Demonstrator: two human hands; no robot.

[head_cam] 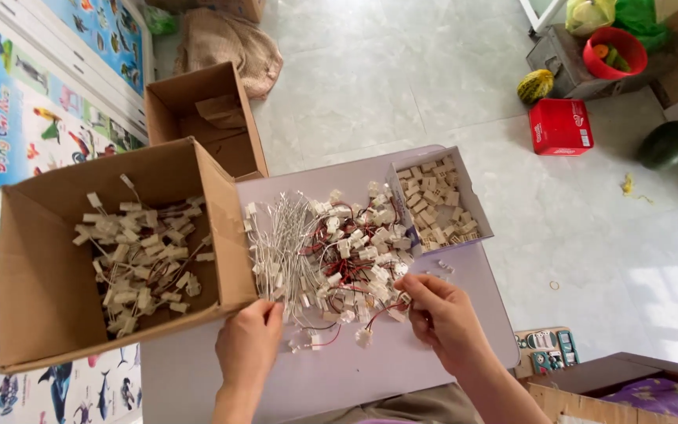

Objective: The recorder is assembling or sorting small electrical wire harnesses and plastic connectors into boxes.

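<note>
Both grips pinch wires at frame centre, my left hand [249, 339], right hand [441, 314]; tangled wire pile [331, 259] could snag, dragging connectors off the worktop [355, 369].

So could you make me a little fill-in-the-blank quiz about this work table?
1. The big cardboard box of finished pieces sits on the person's ____ side.
2. The small tray holds loose ____ plastic connectors.
3. The square tin on the floor is ____.

Missing words: left; cream; red
</note>
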